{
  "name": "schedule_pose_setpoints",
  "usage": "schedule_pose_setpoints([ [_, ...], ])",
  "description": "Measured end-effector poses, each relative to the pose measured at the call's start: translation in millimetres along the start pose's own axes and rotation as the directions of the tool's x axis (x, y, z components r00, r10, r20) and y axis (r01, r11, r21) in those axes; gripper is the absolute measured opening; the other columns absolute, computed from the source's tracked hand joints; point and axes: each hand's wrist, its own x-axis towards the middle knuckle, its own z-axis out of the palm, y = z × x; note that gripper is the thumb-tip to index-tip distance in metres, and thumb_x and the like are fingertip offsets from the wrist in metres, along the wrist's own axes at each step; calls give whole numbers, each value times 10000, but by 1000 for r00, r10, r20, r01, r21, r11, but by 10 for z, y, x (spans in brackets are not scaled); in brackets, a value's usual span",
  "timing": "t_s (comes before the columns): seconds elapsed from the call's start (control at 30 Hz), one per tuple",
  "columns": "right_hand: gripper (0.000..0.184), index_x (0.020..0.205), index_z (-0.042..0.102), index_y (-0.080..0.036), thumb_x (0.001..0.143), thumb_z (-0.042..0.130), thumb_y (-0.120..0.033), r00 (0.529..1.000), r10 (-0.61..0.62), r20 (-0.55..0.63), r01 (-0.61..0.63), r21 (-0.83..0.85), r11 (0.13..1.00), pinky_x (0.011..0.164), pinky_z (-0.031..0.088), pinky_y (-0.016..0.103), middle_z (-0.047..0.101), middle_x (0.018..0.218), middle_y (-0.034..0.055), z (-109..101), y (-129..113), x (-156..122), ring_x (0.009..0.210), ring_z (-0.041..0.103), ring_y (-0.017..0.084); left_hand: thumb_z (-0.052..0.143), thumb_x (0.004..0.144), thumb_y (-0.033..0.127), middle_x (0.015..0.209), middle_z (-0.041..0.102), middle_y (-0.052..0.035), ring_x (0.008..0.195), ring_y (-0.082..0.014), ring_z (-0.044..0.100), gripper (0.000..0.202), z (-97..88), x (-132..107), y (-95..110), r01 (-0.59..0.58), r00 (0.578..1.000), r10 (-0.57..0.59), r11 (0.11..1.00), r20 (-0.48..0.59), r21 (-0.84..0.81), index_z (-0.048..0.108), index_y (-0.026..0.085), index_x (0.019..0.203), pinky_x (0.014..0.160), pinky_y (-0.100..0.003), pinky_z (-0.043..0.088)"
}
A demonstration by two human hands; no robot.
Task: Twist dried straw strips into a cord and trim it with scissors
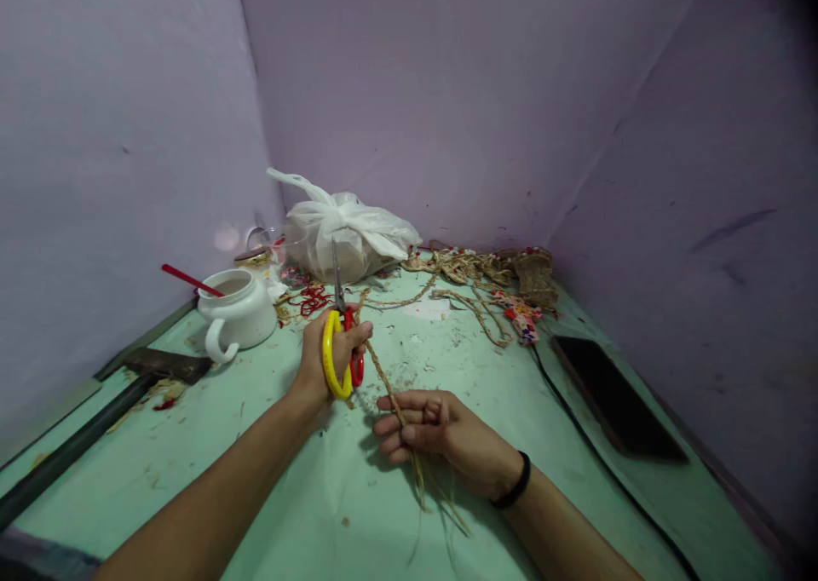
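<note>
My left hand (321,358) is closed around a pair of scissors (329,355) with one yellow and one red handle, the blades pointing up and away from me. A braided straw-coloured cord (382,375) passes by the same hand and runs down to my right hand (434,432). There the cord lies across the fingers, with my right thumb pressed on it. Loose frayed strands hang from its lower end over the table. The cord's other end trails back toward the pile behind.
A white pot (246,313) with a red stick and a hammer-like tool (167,365) stand at left. A tied plastic bag (348,232) and heaped braided cord (469,267) are at the back. A phone (610,398) and black cable (594,449) lie at right.
</note>
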Motion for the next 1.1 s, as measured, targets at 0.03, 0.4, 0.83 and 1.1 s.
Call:
schedule_pose_setpoints([
  [0.03,315,895,625,-86,593,709,-122,1000,4,7,-4,-6,1000,651,478,275,669,806,97,-5,2,1,665,632,139,648,550,218,519,498,61,375,-50,416,416,-3,9,-7,-1,1000,1,1000,-8,10,491,161,931,350,-146,326],
  [0.4,207,805,674,-93,625,697,-193,987,17,159,1,-116,993,630,488,264,682,698,69,-4,-2,-62,606,630,119,579,570,165,491,478,77,340,-38,362,332,92,-86,-14,0,1000,0,1000,-18,1,462,183,880,332,-138,289],
  [0.83,279,677,536,-115,573,745,-268,976,-140,-164,136,-37,990,478,459,233,623,566,13,25,-54,66,433,553,87,628,622,231,575,501,68,394,-44,434,328,235,-357,-70,-24,985,3,992,171,124,481,184,912,390,-160,372],
  [1.1,280,641,510,-117,548,754,-217,992,-41,-120,32,-71,997,463,456,223,622,525,12,-14,-84,-25,426,565,96,670,578,254,580,577,14,379,-51,435,468,164,-178,-74,147,980,-129,982,148,-116,453,159,982,363,-152,339],
])
